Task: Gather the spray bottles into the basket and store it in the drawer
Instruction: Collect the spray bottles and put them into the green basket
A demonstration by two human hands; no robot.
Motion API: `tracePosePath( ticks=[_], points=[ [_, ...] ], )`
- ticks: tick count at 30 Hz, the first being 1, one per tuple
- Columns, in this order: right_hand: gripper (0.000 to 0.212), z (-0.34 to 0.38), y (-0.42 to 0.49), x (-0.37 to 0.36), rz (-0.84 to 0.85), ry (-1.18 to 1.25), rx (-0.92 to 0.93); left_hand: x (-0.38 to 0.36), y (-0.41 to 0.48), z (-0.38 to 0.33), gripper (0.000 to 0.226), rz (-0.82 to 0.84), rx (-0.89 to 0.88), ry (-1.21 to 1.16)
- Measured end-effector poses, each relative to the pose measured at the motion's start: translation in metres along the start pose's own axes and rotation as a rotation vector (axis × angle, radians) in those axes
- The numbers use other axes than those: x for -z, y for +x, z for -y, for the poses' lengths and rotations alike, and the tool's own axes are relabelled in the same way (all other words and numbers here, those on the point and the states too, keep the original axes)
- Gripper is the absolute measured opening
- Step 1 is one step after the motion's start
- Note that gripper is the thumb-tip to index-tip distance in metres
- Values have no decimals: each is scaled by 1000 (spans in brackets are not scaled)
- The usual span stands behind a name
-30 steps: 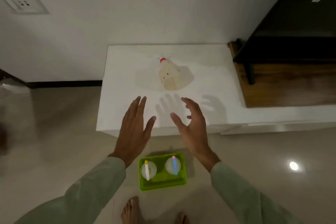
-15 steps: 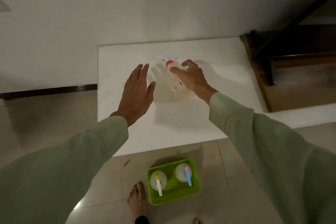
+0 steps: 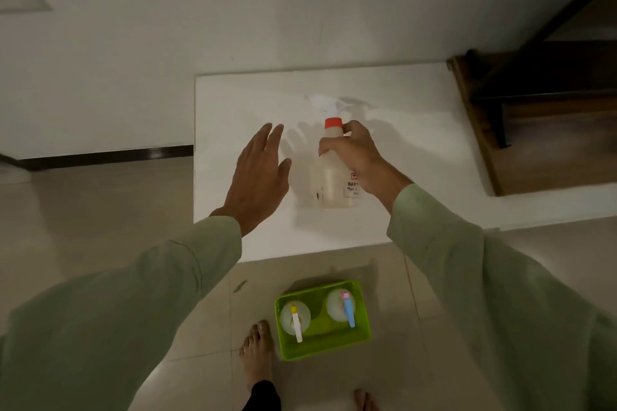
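Note:
A translucent spray bottle (image 3: 330,183) with a red collar and white trigger head stands on the white cabinet top (image 3: 417,130). My right hand (image 3: 354,153) is closed around its neck and shoulder. My left hand (image 3: 260,173) hovers open just left of the bottle, fingers spread, not touching it. Down on the floor sits a lime green basket (image 3: 364,337) holding two spray bottles, one with a yellow and white trigger (image 3: 295,319) and one with a pink and blue trigger (image 3: 344,305).
The white wall rises behind the cabinet. A dark wooden piece of furniture (image 3: 541,130) stands at the right. The floor is pale tile (image 3: 83,217). My bare feet (image 3: 258,354) are beside the basket.
My right hand reached forward and closed on the red-collared bottle. My left hand moved up beside it. The view shifted closer over the cabinet top.

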State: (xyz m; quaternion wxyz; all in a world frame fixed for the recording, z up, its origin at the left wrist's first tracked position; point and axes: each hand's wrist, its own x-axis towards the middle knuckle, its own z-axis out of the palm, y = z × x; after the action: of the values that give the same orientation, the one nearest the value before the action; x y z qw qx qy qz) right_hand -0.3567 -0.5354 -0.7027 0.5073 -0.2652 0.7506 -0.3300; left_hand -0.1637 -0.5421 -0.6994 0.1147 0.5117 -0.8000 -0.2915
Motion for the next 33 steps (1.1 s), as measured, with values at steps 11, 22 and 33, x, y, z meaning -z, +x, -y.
tracePosePath(
  ticks=[11, 22, 33],
  points=[
    [30, -81, -135, 42, 73, 171, 283, -30, -134, -55, 62, -78, 94, -24],
    [27, -264, -207, -17, -156, -11, 285, -123, -251, -17, 62, 18, 208, -53],
    [28, -427, -168, -91, -315, -128, 250, -223, -292, 83, 63, 153, 226, -30]
  ],
)
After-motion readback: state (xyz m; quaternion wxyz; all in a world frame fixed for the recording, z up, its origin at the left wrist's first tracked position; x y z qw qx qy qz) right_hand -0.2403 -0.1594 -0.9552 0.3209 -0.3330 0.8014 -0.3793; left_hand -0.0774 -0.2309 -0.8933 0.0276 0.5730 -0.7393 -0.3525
